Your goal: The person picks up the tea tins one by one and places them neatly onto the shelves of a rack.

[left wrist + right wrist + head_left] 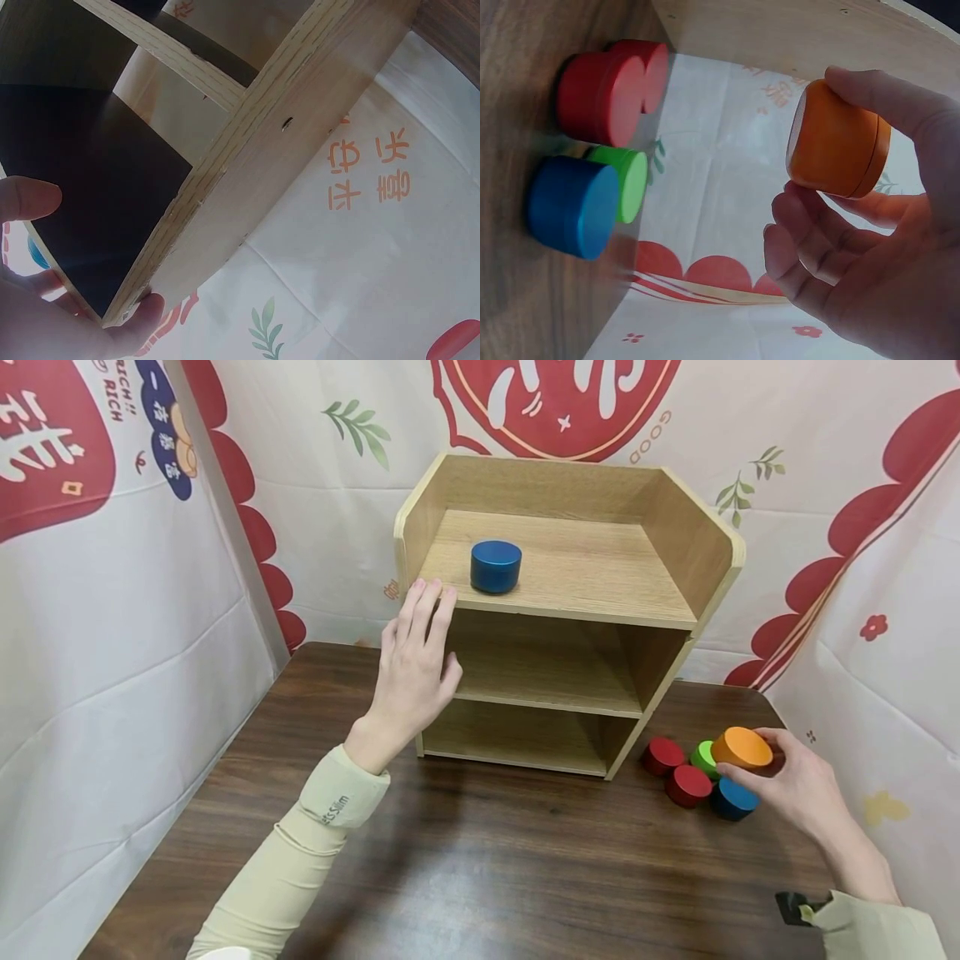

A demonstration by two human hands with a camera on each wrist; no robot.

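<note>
The brown table carries a wooden shelf, two red tins, a green tin and a blue tin.

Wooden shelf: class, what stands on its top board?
A blue cylinder stands nearer the left end of the top board; the spot directly beneath it is covered.

I'm wearing pale green on both sides. My left sleeve is fitting snugly, creasing along its length; its smooth, wide cuff is showing dark lettering ending in "Slim". My right cuff is showing similar green, a small black piece jutting out beside it.
</note>
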